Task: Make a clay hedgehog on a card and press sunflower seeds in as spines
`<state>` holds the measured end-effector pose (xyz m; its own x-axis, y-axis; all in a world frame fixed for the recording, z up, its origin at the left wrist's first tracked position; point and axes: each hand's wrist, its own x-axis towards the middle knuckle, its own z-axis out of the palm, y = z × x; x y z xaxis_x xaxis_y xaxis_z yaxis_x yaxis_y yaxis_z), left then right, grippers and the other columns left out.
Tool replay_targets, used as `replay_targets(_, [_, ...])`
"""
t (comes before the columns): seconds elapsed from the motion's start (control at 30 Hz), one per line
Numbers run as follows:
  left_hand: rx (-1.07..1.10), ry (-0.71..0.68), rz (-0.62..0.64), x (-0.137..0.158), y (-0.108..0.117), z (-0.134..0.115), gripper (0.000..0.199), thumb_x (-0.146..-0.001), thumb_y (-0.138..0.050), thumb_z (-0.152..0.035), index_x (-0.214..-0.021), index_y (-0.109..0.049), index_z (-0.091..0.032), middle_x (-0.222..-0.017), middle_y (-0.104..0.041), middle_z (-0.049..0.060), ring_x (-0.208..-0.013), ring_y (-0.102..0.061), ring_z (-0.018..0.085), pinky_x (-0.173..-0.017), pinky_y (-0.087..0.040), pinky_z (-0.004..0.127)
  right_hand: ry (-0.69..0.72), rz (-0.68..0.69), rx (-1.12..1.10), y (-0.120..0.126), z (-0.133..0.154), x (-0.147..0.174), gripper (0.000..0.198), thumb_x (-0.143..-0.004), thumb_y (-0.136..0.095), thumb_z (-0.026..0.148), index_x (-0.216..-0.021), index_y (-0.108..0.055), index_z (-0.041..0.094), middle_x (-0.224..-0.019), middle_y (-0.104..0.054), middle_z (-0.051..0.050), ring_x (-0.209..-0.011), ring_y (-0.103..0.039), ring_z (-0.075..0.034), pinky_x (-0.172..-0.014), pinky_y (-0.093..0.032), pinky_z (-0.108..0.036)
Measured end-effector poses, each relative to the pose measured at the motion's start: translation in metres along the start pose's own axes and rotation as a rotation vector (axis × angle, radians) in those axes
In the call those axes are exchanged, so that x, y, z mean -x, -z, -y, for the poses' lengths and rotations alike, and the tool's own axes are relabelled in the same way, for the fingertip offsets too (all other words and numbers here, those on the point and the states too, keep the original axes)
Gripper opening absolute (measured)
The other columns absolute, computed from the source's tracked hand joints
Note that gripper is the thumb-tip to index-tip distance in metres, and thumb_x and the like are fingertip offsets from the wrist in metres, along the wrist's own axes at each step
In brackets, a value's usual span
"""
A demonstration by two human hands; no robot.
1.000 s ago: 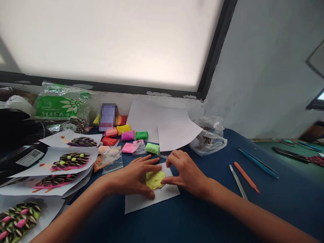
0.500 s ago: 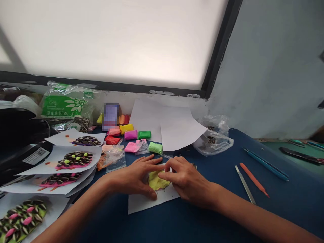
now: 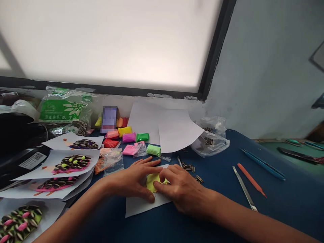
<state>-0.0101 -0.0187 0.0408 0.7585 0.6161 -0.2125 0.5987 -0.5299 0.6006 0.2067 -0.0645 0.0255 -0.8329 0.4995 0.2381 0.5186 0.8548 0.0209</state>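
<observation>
Well, right fingers (image 3: 163,187) touching flat yellow clay (image 3: 151,181).

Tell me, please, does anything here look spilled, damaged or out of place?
Some striped seeds lie loose on the blue table beside the right hand, unlike those in the clear bag behind; perhaps intentionally. White patches along the window frame suggest chipped paint.

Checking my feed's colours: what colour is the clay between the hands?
Yellow clay, in the head view.
</observation>
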Motion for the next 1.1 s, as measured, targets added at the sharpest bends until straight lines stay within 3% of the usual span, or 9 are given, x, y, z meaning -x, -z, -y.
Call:
replay_targets(0.4, [-0.016,-0.024,0.001,0.001,-0.001,0.009,0.079,-0.073,-0.069,-0.061,-0.143,-0.039,-0.039,-0.16,-0.019,0.0,-0.147,-0.005,0.036,-0.117,-0.012,0.057,0.115,-0.187,-0.024,-0.001,-0.008,0.009,0.029,-0.089,-0.043,0.005,-0.1,-0.067,0.019,-0.088,-0.058,-0.007,-0.08,-0.048,-0.019,-0.074,-0.041,-0.033])
replay_targets(0.57, [-0.014,0.01,0.01,0.001,0.0,0.005,0.079,-0.072,-0.069,-0.061,-0.142,-0.04,-0.039,-0.16,-0.019,0.0,-0.147,-0.005,0.036,-0.116,-0.013,0.057,-0.088,-0.215,-0.207,-0.003,-0.006,0.005,0.009,-0.091,-0.058,0.022,-0.096,-0.064,0.018,-0.096,-0.06,-0.007,-0.088,-0.053,-0.019,-0.079,-0.043,-0.033])
replay_targets(0.73, [-0.007,0.0,0.008,0.001,0.0,0.005,0.074,-0.073,-0.069,-0.059,-0.139,-0.044,-0.041,-0.16,-0.019,-0.001,-0.147,-0.005,0.036,-0.116,-0.012,0.058,-0.219,-0.17,-0.247,-0.003,0.001,-0.006,0.022,-0.079,-0.075,0.028,-0.091,-0.059,0.017,-0.096,-0.06,-0.006,-0.091,-0.053,-0.021,-0.081,-0.042,-0.034])
replay_targets(0.93, [-0.032,0.001,0.041,0.002,0.002,0.002,0.073,-0.075,-0.068,-0.059,-0.14,-0.043,-0.04,-0.161,-0.016,-0.001,-0.147,-0.001,0.035,-0.117,-0.011,0.058,-0.261,-0.14,-0.218,-0.005,0.001,-0.013,0.024,-0.077,-0.077,0.025,-0.089,-0.059,0.015,-0.094,-0.059,-0.006,-0.088,-0.053,-0.02,-0.079,-0.041,-0.033])
replay_targets(1.1, [-0.028,-0.005,0.068,0.002,0.003,0.003,0.071,-0.075,-0.067,-0.06,-0.139,-0.044,-0.041,-0.161,-0.014,-0.002,-0.147,0.001,0.033,-0.117,-0.009,0.057,-0.229,-0.186,-0.272,-0.009,0.001,-0.01,0.012,-0.082,-0.071,0.021,-0.085,-0.06,0.016,-0.092,-0.059,-0.006,-0.088,-0.052,-0.02,-0.08,-0.041,-0.033])
